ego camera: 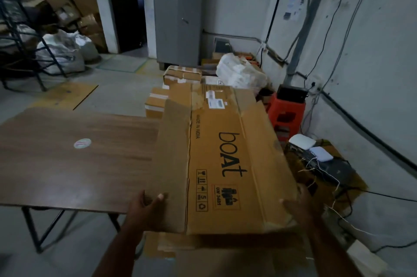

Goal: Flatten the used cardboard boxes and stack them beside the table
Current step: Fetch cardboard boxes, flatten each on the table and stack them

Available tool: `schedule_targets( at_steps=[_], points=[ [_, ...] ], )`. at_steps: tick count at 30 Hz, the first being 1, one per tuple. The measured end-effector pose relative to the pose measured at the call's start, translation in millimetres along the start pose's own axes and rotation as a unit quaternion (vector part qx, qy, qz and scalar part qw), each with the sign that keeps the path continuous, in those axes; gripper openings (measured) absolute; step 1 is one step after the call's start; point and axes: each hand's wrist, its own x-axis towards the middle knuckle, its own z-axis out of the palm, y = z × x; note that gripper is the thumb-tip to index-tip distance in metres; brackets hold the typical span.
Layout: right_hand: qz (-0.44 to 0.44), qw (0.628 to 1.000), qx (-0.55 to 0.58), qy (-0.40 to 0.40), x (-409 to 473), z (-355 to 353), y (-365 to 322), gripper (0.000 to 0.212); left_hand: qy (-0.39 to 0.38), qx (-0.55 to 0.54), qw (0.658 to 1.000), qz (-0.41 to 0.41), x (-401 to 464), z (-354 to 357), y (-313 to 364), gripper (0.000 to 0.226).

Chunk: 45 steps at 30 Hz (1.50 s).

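A flattened brown cardboard box (225, 159) printed "boAt" hangs in the air to the right of the wooden table (74, 159), its left flap overlapping the table's right edge. My left hand (146, 206) grips the box's near left edge, thumb on top. My right hand (300, 206) holds its near right corner, fingers curled round the edge. Under the held box, more flat cardboard (171, 247) lies on the floor beside the table.
Taped small boxes (180, 76) and a white bag (239, 71) sit behind the cardboard. A red stool (286, 112), white routers (302, 141) and loose cables crowd the right wall. A grey cabinet (178, 12) stands at the back, sacks (63, 53) at far left.
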Motion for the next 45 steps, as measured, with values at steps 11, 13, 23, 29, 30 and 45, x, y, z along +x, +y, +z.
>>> schedule_targets(
  at_steps=[11,13,23,29,30,45],
  points=[
    [0.061,0.996,0.053,-0.027,30.6,2.9,57.3,0.048,0.037,0.165,0.985,-0.026,14.6,24.4,-5.6,0.020],
    [0.050,0.999,-0.001,0.005,32.7,7.7,58.8,0.060,0.041,0.225,0.973,-0.032,25.6,24.1,-4.4,0.035],
    [0.034,0.999,-0.029,0.016,28.5,22.2,67.3,0.065,-0.033,0.098,0.989,-0.109,16.5,30.9,-3.8,0.046],
    [0.032,0.999,-0.031,0.006,25.5,19.8,62.7,0.061,-0.030,0.112,0.990,-0.082,17.3,33.2,-11.6,0.050],
    [0.031,0.999,-0.041,0.010,29.5,20.5,63.5,0.062,-0.025,0.121,0.989,-0.077,15.1,36.8,-9.7,0.048],
    [-0.193,0.927,-0.318,0.059,-37.5,80.6,-2.0,0.064,0.078,0.044,0.996,-0.017,-11.4,19.9,-42.2,0.037]
  ],
)
